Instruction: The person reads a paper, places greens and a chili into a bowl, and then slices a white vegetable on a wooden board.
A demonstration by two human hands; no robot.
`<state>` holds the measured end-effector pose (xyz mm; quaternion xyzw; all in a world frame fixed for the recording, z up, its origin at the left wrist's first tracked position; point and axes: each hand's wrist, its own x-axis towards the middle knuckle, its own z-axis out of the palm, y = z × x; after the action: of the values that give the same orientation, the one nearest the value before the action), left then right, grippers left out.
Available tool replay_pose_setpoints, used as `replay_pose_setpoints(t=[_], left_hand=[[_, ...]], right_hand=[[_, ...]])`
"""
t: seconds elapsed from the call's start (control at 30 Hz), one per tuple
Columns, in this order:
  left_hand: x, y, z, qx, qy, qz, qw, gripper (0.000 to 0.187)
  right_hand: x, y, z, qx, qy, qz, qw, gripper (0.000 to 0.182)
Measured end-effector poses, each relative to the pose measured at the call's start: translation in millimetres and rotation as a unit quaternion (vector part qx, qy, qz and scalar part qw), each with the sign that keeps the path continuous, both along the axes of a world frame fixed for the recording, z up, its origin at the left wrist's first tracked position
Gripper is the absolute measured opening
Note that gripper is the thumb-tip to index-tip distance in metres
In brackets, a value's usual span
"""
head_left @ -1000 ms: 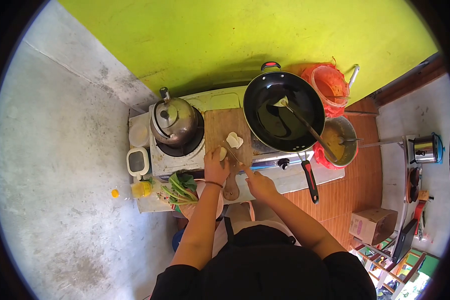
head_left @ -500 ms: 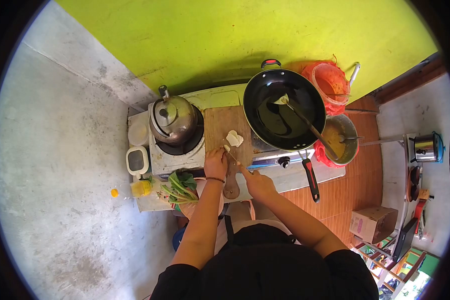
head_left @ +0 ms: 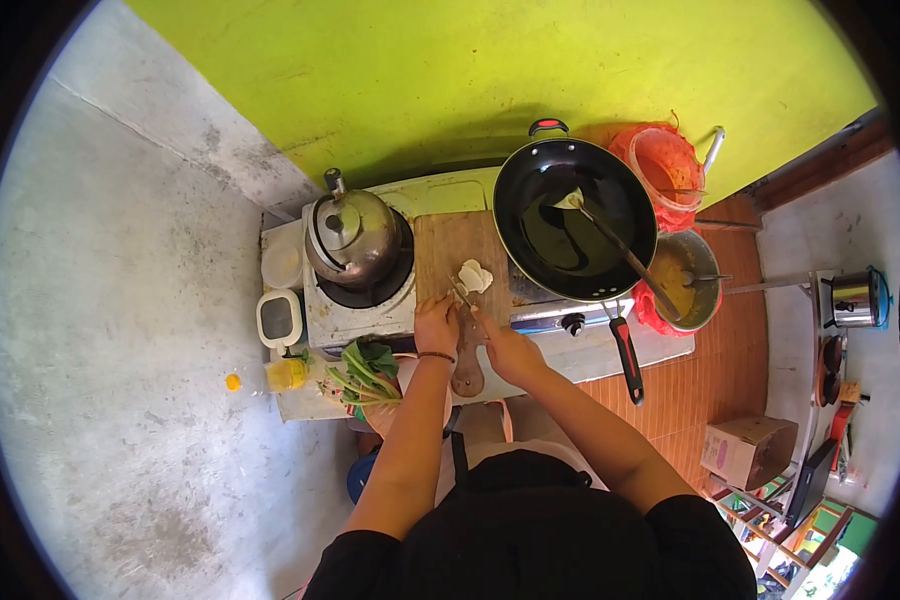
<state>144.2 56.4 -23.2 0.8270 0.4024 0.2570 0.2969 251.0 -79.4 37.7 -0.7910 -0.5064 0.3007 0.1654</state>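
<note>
On the wooden cutting board (head_left: 450,240), my left hand (head_left: 436,326) has its fingers pressed together beside the blade of a knife (head_left: 460,293); whatever small piece lies under the fingertips is mostly hidden. My right hand (head_left: 511,352) is wrapped round the knife's handle, with the blade pointing up and left past the left fingertips. Several thin white slices (head_left: 475,276) lie in a small pile on the board just beyond the blade.
A metal kettle (head_left: 352,240) stands on the left burner. To the right are a black wok (head_left: 575,225) with a spatula, a red-wrapped tub (head_left: 667,170) and a metal pot (head_left: 685,275) of yellowish mix. Leafy greens (head_left: 363,372) are beside my left forearm.
The whole view has shifted slightly, moving things a little to the right. The knife blade is now closer against my left fingertips, and the pale piece seen there before is mostly hidden.
</note>
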Motion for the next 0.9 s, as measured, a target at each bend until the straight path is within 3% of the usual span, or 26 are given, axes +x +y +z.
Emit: replay_pose_setpoints(t=[0.17, 0.37, 0.57, 0.67, 0.9], left_hand=[[-2.3, 0.8, -1.4, 0.005, -0.008, -0.005, 1.0, 0.023], [-2.4, 3.1, 0.1, -0.049, 0.018, 0.006, 0.999, 0.023], [-3.4, 1.9, -2.1, -0.041, -0.034, 0.02, 0.998, 0.018], [-2.1, 0.4, 29.6, -0.138, 0.028, 0.057, 0.988, 0.015], [-5.4, -4.0, 5.7, -0.008, -0.017, 0.007, 1.0, 0.019]], right_hand=[[-8.1, -14.6, 14.1, -0.016, -0.017, 0.016, 1.0, 0.067], [-6.3, -6.1, 1.0, -0.064, -0.023, 0.029, 0.997, 0.072], [-4.8, 6.0, -19.0, -0.074, -0.052, 0.051, 0.995, 0.075], [-1.8, 14.0, -12.3, -0.075, -0.078, 0.062, 0.992, 0.076], [-10.9, -4.0, -9.4, 0.007, -0.009, -0.005, 1.0, 0.063]])
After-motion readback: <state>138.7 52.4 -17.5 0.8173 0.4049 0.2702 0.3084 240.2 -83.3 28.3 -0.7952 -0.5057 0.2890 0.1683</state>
